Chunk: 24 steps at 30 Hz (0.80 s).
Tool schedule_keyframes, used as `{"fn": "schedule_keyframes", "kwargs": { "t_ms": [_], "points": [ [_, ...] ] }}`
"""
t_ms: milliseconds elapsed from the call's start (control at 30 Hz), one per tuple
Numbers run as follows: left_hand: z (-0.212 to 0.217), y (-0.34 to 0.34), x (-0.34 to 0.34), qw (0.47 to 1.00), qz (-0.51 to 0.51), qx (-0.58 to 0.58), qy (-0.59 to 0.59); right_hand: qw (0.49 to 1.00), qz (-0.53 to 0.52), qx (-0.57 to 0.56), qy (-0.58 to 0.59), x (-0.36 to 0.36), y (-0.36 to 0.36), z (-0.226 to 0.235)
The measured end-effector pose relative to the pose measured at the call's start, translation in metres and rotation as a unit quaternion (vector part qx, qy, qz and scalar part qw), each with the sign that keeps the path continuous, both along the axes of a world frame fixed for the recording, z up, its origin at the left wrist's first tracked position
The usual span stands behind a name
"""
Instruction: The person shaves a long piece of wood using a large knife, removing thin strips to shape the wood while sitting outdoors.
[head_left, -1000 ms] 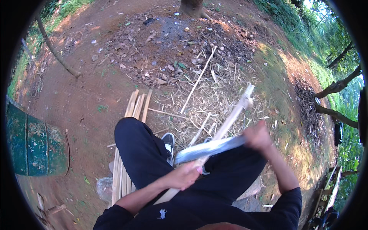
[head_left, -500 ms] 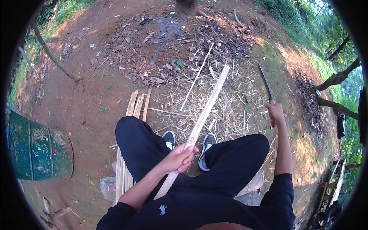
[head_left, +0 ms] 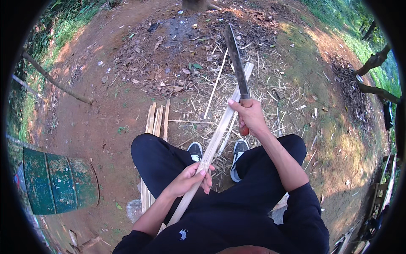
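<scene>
My left hand [head_left: 193, 179] is closed around a long pale bamboo strip [head_left: 216, 142], which slants from my lap up and away to the right. In my right hand [head_left: 250, 115] is a machete [head_left: 236, 58], gripped by its reddish-brown wooden handle with the long dark blade pointing away from me. The right thumb reaches to the strip's edge, and the lower blade overlaps the strip's far part in view; I cannot tell whether they touch. Below the strip, shavings [head_left: 228, 122] litter the ground between my shoes.
Several split strips [head_left: 155, 120] lie beside my left leg. A thin strip [head_left: 215, 84] rests on the shavings ahead. At the left lies a worn green drum [head_left: 59, 182]. A tree trunk [head_left: 196, 5] rises at the far side, and branches [head_left: 376, 91] stand at the right.
My right hand has swung the machete in from the far right to the bamboo strip. The left hand keeps its hold on the strip. The whole view has shifted slightly.
</scene>
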State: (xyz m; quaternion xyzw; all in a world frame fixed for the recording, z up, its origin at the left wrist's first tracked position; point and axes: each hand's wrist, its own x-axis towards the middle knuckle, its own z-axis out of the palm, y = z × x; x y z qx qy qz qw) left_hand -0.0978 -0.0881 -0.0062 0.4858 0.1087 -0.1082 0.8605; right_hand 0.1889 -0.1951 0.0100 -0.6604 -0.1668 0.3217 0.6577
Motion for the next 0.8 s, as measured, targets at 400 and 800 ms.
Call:
{"fn": "schedule_keyframes", "kwargs": {
  "t_ms": [400, 800],
  "points": [
    [0.010, 0.020, 0.107, 0.984, -0.010, 0.176, 0.000, 0.998, 0.025, -0.029, -0.045, 0.003, -0.005, -0.002],
    [-0.010, 0.030, 0.122, 0.992, 0.022, 0.106, -0.061, 0.820, 0.081, -0.211, -0.526, -0.001, -0.022, -0.019]
  ]
}}
